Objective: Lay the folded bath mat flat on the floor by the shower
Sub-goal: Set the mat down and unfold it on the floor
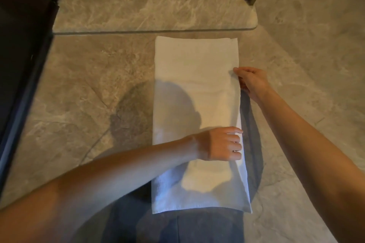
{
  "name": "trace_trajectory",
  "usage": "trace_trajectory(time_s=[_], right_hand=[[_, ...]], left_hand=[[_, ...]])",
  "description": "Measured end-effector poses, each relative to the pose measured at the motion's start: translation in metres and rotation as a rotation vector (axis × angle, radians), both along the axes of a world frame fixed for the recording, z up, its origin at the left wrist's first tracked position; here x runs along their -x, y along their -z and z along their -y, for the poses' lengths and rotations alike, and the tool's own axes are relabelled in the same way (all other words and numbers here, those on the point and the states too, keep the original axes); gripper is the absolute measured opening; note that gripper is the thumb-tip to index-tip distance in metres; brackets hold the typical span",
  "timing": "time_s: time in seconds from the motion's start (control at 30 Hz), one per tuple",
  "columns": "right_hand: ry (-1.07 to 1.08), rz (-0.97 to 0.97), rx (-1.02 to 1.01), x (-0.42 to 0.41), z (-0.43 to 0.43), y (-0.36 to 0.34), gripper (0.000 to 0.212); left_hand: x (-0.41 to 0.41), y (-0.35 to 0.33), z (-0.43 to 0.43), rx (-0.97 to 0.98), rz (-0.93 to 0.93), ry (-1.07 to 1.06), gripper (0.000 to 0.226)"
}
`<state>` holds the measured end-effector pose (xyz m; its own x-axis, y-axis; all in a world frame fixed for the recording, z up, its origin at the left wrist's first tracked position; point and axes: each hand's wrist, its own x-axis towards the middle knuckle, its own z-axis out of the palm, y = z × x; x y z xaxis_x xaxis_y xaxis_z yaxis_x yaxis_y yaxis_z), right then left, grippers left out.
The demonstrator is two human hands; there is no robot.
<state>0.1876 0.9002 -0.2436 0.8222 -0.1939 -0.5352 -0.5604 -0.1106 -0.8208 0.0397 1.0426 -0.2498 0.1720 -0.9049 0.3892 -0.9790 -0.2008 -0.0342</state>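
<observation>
Curled together, the fingers of the left hand wrap round the right-hand long edge of the white bath mat. Farther along that same edge, the right hand pinches the top layer between thumb and fingertips. Both hands hold one side, and the edge between them rides a little off the floor, with a dark shadow under it. The left forearm crosses over the mat to reach it, while the right arm comes in straight from the right. The mat lies as a narrow folded strip, its long axis running away from the person toward the raised stone step beyond its far end, which looks like the shower threshold. The held edge appears to be the free side of the fold, so opening it likely means carrying that edge out to the right, with the right hand better placed to lead.
</observation>
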Motion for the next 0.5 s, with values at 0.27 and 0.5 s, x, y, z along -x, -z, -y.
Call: trace_trajectory(time_s=[0.27,0.5], right_hand=[[0.11,0.049,0.036,-0.019,-0.03,-0.005,0.018],[-0.025,0.053,-0.14,-0.029,-0.084,-0.035,0.004]], left_hand=[[-0.006,-0.02,-0.068,0.022,0.024,0.018,0.024],[0.015,-0.031,-0.141,-0.129,-0.071,-0.082,0.024]])
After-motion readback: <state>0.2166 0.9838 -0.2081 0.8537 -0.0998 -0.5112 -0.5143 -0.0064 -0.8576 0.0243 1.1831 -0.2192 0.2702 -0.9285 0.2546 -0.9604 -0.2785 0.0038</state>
